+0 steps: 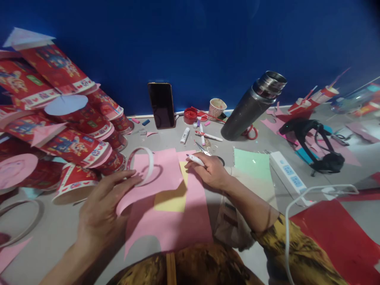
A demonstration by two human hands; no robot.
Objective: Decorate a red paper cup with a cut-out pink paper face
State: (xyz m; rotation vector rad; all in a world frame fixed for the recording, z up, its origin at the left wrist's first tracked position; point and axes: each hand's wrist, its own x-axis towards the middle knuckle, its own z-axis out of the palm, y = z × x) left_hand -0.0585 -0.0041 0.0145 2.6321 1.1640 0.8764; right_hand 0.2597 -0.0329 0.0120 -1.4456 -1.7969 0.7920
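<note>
My left hand (102, 206) is closed at the lifted, curling edge of a pink paper sheet (166, 174). Its fingertips also touch a white ring (151, 166) standing on its edge on that sheet. A white marker (196, 160) is gripped in my right hand (212, 172), its tip pointing up and left beside the paper. Under the lifted sheet lie a yellow paper (170, 201) and a larger pink sheet (190, 227) with a curved cut-out at its near edge. Scissors (202, 148) rest just beyond my right hand, their handles partly hidden.
Stacked red paper cups (80, 144) rise at left. A phone (162, 106) leans on the blue wall; a glue stick (185, 135) and a dark open flask (249, 109) stand nearby. To the right are green paper (252, 162), a power strip (287, 174), a white cable (287, 237) and a black strapped device (314, 146).
</note>
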